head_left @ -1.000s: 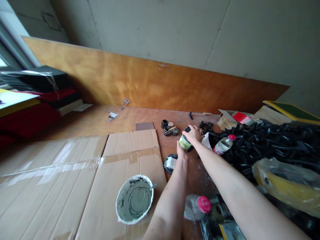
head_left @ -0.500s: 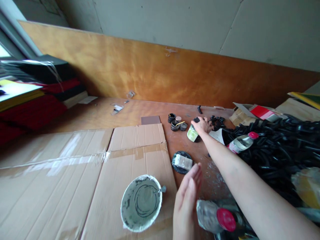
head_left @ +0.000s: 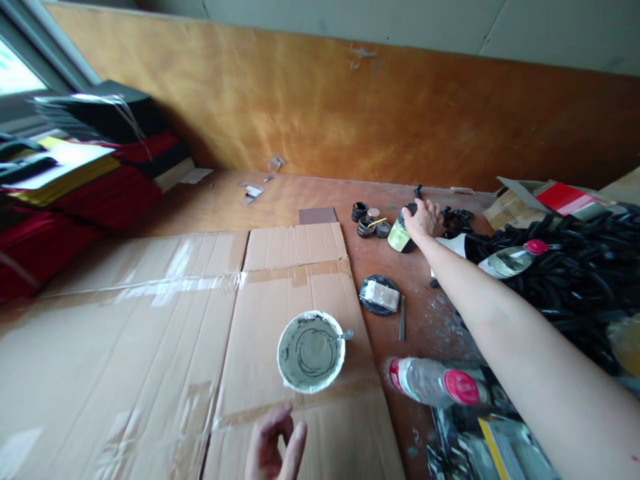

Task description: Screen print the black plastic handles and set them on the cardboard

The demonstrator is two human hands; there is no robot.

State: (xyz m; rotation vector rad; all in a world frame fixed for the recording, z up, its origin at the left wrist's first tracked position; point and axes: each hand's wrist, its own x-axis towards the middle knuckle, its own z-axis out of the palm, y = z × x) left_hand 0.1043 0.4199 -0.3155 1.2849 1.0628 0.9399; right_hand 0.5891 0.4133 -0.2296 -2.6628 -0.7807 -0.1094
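Jar [head_left: 400, 238], green-labelled, beside small black pots [head_left: 366, 229] on tabletop [head_left: 425, 327] — right hand [head_left: 425, 221] wrapped around its top; left hand [head_left: 273, 452] well apart, half-curled, free, near grey-filled tub [head_left: 289, 350] on cardboard [head_left: 165, 347].

Ahead of the left fingers [head_left: 275, 420] the bucket [head_left: 281, 360] stands in the way, its stirrer [head_left: 347, 335] jutting past the rim on the right. Left of these fingers, flat cardboard [head_left: 165, 347] leaves a broad low passage; to their right, past its edge, the bottle [head_left: 425, 380] blocks.

The right fingers [head_left: 431, 212] are around the jar [head_left: 400, 237], with small pots [head_left: 366, 229] crowding its left and black parts [head_left: 459, 219] just right of them. Beyond them, the board [head_left: 320, 107] closes the way; on their near side, bare tabletop [head_left: 425, 300] leaves room right of the block [head_left: 383, 295].
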